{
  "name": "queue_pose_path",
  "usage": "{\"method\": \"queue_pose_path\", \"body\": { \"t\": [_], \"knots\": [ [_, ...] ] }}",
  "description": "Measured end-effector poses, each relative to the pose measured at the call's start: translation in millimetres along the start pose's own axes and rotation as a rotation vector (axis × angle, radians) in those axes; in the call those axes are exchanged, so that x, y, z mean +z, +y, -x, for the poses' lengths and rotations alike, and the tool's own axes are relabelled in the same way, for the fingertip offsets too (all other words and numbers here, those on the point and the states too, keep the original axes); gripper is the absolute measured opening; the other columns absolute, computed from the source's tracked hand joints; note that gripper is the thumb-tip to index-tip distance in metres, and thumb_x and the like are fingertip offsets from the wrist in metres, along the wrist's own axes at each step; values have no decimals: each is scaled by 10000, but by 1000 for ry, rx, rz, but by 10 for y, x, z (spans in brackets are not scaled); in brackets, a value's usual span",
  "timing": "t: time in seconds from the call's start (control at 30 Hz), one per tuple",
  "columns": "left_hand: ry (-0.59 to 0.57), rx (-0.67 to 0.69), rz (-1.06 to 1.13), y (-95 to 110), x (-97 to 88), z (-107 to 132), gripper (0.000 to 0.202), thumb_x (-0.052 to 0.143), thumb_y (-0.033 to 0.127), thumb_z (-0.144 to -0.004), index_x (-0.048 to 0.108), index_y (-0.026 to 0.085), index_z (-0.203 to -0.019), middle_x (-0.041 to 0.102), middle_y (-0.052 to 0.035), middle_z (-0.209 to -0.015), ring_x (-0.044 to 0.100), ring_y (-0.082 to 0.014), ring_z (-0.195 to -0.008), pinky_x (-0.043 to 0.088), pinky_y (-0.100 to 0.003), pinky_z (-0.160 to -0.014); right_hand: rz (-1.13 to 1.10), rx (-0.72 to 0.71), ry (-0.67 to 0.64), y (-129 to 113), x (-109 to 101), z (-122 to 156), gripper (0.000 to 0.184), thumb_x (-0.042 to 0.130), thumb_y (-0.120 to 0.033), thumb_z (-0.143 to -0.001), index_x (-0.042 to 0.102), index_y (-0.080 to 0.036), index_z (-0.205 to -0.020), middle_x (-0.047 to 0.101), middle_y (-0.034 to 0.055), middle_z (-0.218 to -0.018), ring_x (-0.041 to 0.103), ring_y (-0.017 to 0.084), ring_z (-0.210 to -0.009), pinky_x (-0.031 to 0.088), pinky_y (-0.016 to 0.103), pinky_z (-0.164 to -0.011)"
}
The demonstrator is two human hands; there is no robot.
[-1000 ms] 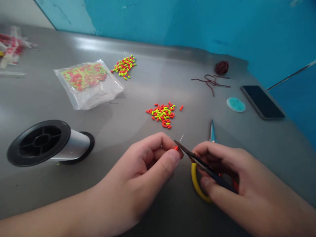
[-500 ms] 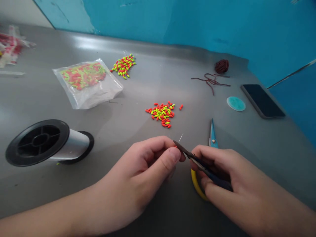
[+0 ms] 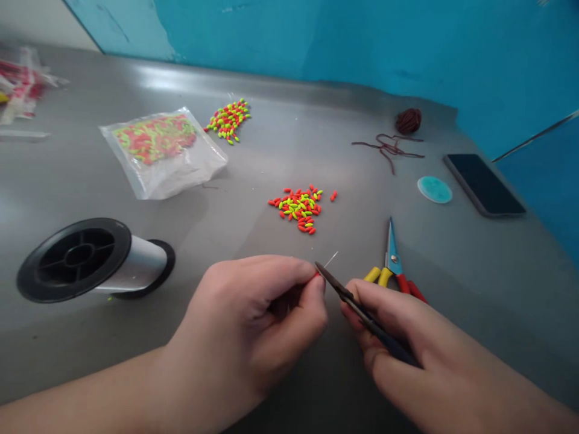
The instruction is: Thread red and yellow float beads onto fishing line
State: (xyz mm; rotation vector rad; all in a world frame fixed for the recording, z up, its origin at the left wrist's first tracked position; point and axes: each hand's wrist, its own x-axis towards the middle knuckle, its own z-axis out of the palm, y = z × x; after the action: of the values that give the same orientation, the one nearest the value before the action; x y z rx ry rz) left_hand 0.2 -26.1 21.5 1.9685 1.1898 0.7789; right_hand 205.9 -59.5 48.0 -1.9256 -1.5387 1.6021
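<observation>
My left hand [image 3: 253, 319] pinches a tiny red bead [image 3: 317, 274] between thumb and fingertips. A thin transparent line [image 3: 332, 260] sticks up from the pinch. My right hand [image 3: 402, 343] grips a slim dark pointed tool [image 3: 357, 304], its tip touching or nearly touching the bead. Just beyond that hand, scissors [image 3: 392, 265] with a blue blade and yellow and red handles lie on the grey table [image 3: 253, 144]. A pile of red and yellow-green beads [image 3: 298, 209] lies ahead of my hands, with one stray red bead [image 3: 333, 195] to its right.
On the left stands a large spool of transparent line [image 3: 93, 260]. Further back lie a plastic bag of beads [image 3: 160, 152], another bead pile [image 3: 228, 120], dark red cord [image 3: 389, 147], a teal disc [image 3: 434, 190] and a phone [image 3: 484, 184], all before a blue wall [image 3: 362, 42].
My right hand has shifted down and to the right, showing more of the scissors' yellow and red handles. My left hand has dropped slightly, and its fingers now hide more of the bead.
</observation>
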Motion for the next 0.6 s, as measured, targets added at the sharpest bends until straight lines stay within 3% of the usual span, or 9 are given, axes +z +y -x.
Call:
{"method": "queue_pose_path", "body": {
  "t": [0.1,0.17,0.27,0.33,0.5,0.6],
  "knots": [
    [-46,-111,151,34,-22,-41,298,571,219,-982,724,183,-729,615,41,-625,517,-86,-558,404,-171,-511,0,2,27,29,7,1,61,672,-226,-828,720,-263,-838,652,-16,-662,617,210,-651,543,278,-625],
    [-117,-218,319,66,-36,-76,337,551,251,-970,682,184,-667,549,45,-573,481,-90,-529,388,-155,-458,3,10,45,59,3,-3,57,677,-231,-830,720,-266,-842,663,-16,-666,624,208,-643,531,270,-602],
    [-134,-251,370,87,-42,-93,371,538,256,-969,631,186,-616,510,48,-545,451,-86,-507,364,-151,-430,-4,27,46,80,-2,-6,38,685,-245,-833,714,-266,-825,680,-8,-677,642,212,-654,507,259,-556],
    [-83,-178,258,69,-32,-69,345,554,229,-970,667,187,-647,564,42,-572,490,-91,-522,385,-167,-455,-22,39,30,65,-1,1,33,690,-243,-826,714,-266,-821,682,-5,-681,651,216,-668,504,255,-546],
    [74,159,-128,-34,1,31,273,584,146,-1004,783,174,-820,710,8,-683,566,-94,-537,410,-234,-515,-82,54,6,-1,12,15,31,684,-242,-820,703,-259,-803,648,-9,-677,635,209,-676,523,254,-572],
    [101,241,-269,-52,-1,41,289,584,151,-1016,779,163,-803,745,-16,-717,570,-98,-529,405,-259,-516,-94,55,8,-9,7,4,42,686,-236,-816,684,-256,-778,652,-8,-690,628,207,-673,543,266,-596]
  ]
}}
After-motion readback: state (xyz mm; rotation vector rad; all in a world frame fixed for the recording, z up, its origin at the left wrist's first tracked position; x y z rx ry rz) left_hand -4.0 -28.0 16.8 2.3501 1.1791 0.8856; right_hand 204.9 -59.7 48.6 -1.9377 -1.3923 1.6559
